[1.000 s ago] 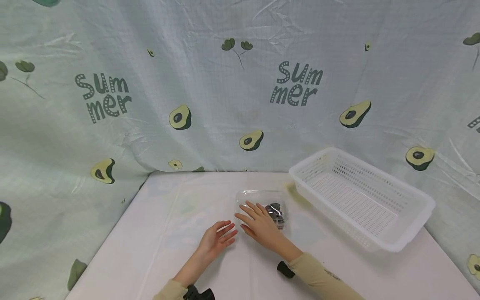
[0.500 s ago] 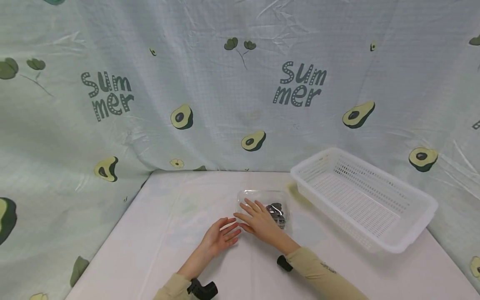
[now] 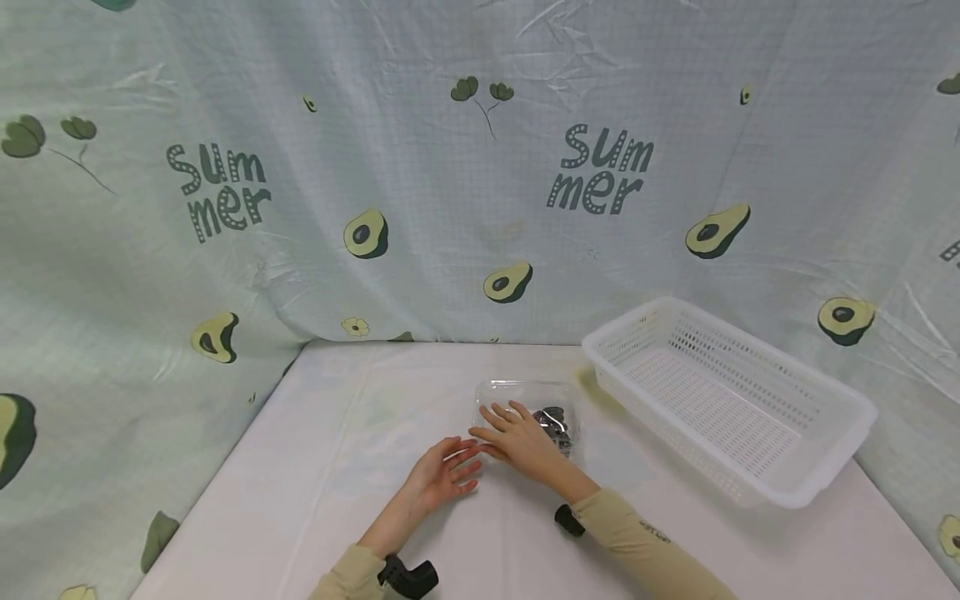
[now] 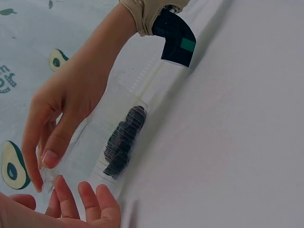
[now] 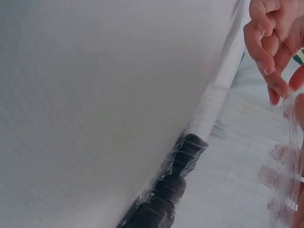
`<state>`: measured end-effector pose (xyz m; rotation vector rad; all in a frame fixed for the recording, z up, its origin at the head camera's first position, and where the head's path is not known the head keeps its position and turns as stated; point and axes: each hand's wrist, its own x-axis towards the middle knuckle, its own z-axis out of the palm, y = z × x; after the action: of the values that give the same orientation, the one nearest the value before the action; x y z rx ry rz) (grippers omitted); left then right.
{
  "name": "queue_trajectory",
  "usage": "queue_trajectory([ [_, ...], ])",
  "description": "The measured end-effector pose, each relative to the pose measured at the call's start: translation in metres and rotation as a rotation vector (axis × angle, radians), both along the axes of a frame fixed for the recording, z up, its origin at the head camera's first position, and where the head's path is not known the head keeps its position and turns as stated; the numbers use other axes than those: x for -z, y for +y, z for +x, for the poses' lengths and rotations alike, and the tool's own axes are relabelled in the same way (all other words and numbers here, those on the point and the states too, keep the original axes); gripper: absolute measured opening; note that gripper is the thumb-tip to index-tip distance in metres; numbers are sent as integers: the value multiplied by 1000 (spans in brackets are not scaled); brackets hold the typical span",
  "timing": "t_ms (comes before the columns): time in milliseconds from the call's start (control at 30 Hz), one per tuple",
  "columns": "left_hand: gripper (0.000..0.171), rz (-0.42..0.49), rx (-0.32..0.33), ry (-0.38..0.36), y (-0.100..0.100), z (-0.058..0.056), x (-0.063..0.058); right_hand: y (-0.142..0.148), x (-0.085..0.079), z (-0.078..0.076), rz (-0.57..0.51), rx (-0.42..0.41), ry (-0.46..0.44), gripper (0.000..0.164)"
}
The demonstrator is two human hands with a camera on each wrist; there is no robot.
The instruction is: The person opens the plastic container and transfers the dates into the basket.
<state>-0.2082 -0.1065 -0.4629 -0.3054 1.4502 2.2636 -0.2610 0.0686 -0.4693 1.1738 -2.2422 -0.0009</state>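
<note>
A clear plastic clamshell box (image 3: 517, 388) lies on the white table with several dark, rounded pieces (image 3: 553, 425) in its right part; their kind is unclear. My right hand (image 3: 528, 448) reaches over the box, its thumb and fingers around the left edge. Beside that edge is my left hand (image 3: 437, 479), palm facing the box. In the right wrist view my left hand (image 5: 280, 38) has its index finger and thumb close together at the box's edge, seemingly pinching it. Through the clear plastic, fingers of the right hand show.
A large white perforated basket (image 3: 731, 408) stands at the right. Behind the table hangs a pale curtain (image 3: 420, 167) printed with avocados. Black wrist mounts (image 3: 408, 577) sit below both forearms.
Both hands stay at the box's left edge, with only small finger shifts. The left hand has come slightly closer to the right hand. The view has shifted a little.
</note>
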Motion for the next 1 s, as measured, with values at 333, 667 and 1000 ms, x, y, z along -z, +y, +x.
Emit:
queue_trajectory([
  [333, 23, -2, -31, -22, 3, 1, -3, -1, 0, -5, 90, -41, 132, 24],
  [667, 16, -15, -30, -25, 3, -1, 0, 0, -5, 0, 161, -31, 105, 15],
  [1000, 25, -23, -18, -53, 5, -8, 4, 1, 0, -3, 130, -80, 126, 20],
])
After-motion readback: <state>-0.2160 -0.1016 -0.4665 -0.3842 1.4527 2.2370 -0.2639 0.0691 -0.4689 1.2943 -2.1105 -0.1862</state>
